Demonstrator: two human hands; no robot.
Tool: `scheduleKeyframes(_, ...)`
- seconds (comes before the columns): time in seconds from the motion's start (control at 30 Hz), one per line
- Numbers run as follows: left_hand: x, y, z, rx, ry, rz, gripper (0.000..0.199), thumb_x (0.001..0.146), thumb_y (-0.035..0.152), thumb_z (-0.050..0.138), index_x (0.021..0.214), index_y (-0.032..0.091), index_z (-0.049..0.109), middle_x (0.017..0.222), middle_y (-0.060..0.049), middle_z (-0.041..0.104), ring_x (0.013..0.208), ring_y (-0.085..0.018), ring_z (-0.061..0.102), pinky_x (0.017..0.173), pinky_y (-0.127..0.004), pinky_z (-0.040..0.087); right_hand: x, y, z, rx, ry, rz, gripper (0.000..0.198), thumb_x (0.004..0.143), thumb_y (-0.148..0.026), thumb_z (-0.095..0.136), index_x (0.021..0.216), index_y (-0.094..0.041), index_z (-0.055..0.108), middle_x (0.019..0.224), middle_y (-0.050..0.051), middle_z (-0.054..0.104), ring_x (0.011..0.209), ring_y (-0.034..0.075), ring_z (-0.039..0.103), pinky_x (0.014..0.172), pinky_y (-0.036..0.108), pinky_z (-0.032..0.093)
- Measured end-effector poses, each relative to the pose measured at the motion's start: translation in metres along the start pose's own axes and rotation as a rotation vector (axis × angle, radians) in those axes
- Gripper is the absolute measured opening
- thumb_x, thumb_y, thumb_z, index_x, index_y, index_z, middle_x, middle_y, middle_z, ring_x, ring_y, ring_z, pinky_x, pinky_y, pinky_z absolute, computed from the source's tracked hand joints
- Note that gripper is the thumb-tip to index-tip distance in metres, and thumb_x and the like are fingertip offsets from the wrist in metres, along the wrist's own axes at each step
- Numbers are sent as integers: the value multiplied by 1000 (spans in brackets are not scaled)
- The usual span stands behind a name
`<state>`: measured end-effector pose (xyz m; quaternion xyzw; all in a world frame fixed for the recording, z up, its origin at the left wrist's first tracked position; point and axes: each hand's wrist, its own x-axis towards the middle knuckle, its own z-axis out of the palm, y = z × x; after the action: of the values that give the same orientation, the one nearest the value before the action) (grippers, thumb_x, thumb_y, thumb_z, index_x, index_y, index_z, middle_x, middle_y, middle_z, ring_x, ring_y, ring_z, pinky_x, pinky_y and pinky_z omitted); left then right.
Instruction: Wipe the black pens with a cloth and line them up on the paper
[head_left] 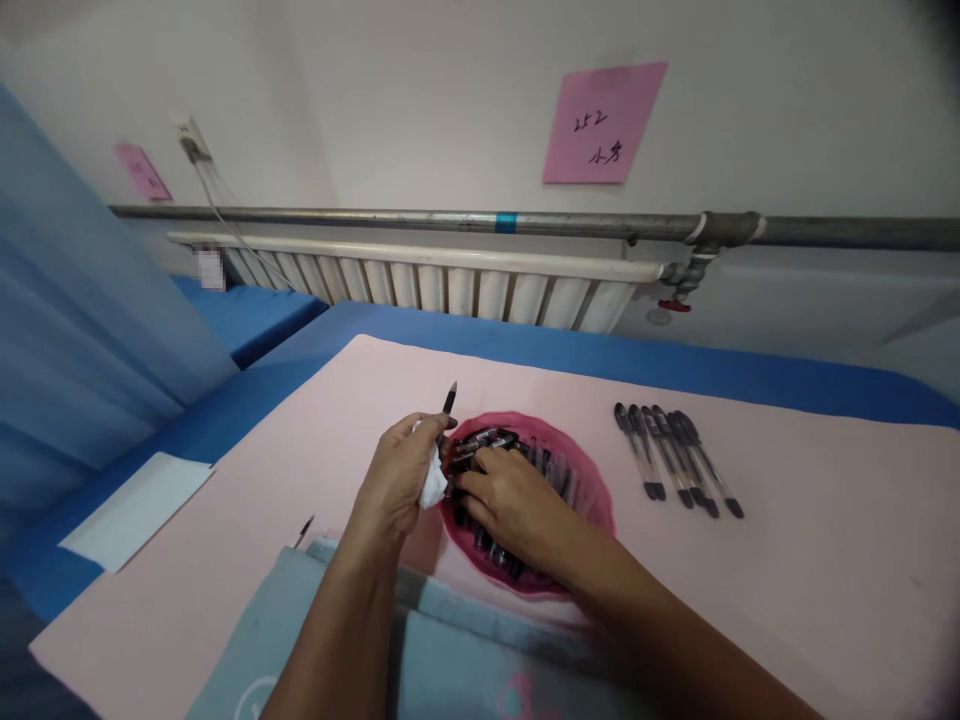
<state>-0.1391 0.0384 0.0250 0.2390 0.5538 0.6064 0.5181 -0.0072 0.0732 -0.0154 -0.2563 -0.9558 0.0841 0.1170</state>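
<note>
My left hand (409, 460) is closed around an uncapped pen (449, 398), its tip pointing up and away, and a crumpled white tissue (434, 482). It is just at the left rim of a pink scalloped basket (604, 505). Dark and clear pen parts, apparently caps and pens, fill this basket. My right hand (517, 500) reaches into it from the right, fingers bent down among the pieces; what the fingertips grip is hidden. To the right, several capped black pens (673, 455) lie side by side on the pink sheet (810, 580).
A white paper (139, 508) lies at the left edge of the sheet. Another pen (304, 530) shows beside the grey-blue garment (480, 660). Behind the blue surface (525, 340) are a radiator (450, 285) and a pipe (615, 224). A blue curtain (82, 270) hangs left.
</note>
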Motion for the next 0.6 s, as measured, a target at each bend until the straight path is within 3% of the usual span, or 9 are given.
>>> scheduleKeyframes(0.27,0,2,-3,12,12,-1,16,68,29,63,73,14,59,46,6,46,37,-5,38,35,-16,26,-4,3,-2,144,-3,-36,23,84,-13,50,100,-20,65,91,5,60,87,17,51,81,33,35)
scheduleKeyframes(0.6,0,2,-3,36,23,3,16,67,29,63,72,14,60,48,5,47,38,-5,39,37,-17,28,-10,-5,-9,142,-42,-30,18,84,-13,49,90,-19,66,90,5,60,85,18,51,79,35,34)
